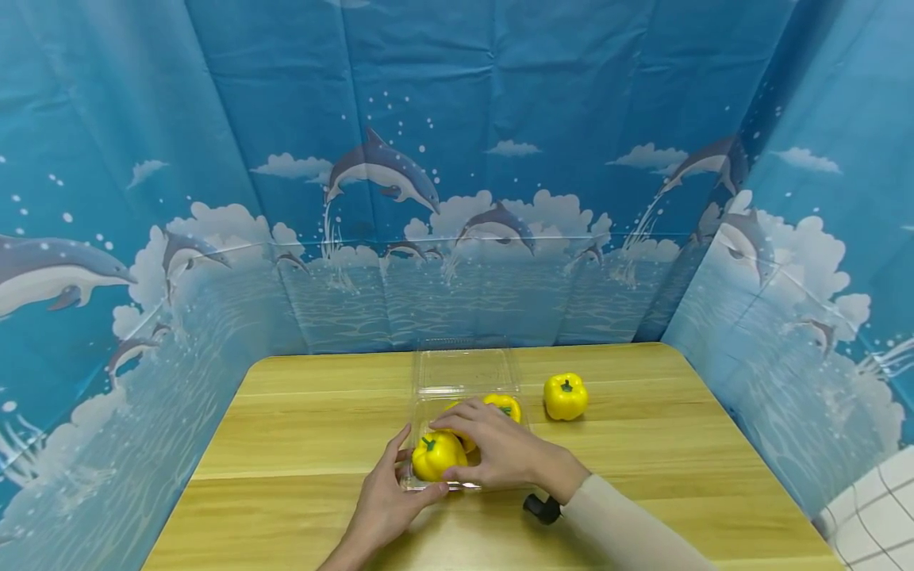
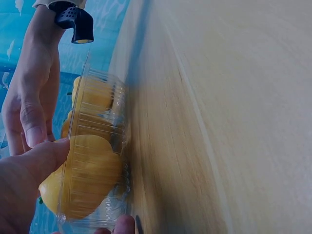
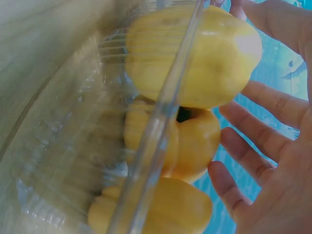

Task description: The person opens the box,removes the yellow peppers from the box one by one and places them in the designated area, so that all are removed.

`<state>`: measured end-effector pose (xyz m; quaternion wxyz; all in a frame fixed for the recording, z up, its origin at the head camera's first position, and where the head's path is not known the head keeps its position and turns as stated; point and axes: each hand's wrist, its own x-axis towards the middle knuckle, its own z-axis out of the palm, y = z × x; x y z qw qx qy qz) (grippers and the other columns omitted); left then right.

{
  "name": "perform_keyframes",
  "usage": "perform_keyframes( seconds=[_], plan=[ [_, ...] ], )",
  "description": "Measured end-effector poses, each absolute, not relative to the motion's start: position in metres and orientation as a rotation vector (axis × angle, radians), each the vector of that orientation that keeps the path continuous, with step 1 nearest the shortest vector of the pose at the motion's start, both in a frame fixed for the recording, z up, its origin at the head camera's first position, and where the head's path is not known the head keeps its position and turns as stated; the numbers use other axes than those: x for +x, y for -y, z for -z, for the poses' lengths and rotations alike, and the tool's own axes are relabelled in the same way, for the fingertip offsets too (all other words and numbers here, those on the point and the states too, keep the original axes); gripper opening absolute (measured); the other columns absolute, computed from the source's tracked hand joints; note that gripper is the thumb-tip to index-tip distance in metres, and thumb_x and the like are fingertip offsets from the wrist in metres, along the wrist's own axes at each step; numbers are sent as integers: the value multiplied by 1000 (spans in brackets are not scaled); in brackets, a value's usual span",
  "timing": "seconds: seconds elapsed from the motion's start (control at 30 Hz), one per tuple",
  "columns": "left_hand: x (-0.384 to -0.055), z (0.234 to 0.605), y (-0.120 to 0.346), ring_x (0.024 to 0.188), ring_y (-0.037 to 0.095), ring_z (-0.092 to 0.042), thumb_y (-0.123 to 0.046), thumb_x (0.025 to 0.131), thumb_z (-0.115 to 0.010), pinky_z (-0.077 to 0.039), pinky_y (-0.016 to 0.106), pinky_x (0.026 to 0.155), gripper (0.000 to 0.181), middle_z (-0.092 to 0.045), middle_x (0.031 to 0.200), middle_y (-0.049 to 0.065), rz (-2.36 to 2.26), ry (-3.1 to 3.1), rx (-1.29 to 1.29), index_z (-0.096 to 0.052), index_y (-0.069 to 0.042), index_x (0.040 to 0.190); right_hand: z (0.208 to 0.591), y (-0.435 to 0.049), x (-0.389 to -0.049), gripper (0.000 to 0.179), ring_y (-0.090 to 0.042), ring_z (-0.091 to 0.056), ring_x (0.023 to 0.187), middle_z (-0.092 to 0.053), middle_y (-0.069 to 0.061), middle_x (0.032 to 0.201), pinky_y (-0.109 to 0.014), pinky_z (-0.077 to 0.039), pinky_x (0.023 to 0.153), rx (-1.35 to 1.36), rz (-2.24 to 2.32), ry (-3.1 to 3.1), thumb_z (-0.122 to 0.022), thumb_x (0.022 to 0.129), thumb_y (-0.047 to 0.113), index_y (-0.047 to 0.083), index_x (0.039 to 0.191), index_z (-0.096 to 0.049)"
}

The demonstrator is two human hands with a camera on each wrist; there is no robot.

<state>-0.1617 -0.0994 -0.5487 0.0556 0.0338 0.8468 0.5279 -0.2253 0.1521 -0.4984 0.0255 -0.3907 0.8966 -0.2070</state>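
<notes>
A clear plastic clamshell container (image 1: 421, 412) lies with its lid spread toward the back of the table. Inside are three yellow bell peppers, the front one (image 1: 437, 456) at the near left, another (image 1: 503, 405) at the far right, and a third partly hidden under my right hand. My left hand (image 1: 389, 496) holds the near left corner of the container, thumb at the rim (image 2: 73, 146) and fingertips low on its side. Over the peppers is my right hand (image 1: 493, 448), its fingers (image 3: 263, 131) spread and gently bent right beside them, pinching none.
A further yellow bell pepper (image 1: 566, 396) stands on the wooden table (image 1: 321, 412), right of the container. A black wrist camera (image 1: 543, 507) sticks out below my right wrist. Blue dolphin-print curtains (image 1: 457, 293) enclose the table's back and sides.
</notes>
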Motion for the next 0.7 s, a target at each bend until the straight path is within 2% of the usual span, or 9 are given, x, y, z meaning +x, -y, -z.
perform_keyframes(
  seconds=[0.3,0.7],
  plan=[
    [-163,548,101,136,39,-74,-41,87,-105,-72,35,89,120,-66,163,27,-1604,-2557,93,-36,-17,183,501,-147,-226,67,-23,-58,156,-70,9,162,-62,-47,133,-1189,618,-2777,-80,107,64,32,164,-66],
    [-164,548,101,137,41,-74,-41,88,-105,-72,35,89,121,-66,163,27,-1604,-2556,105,-35,-17,183,503,-143,-226,57,-22,-60,153,-73,9,157,-64,-47,132,-1180,632,-2792,-85,107,50,30,158,-71]
  ],
)
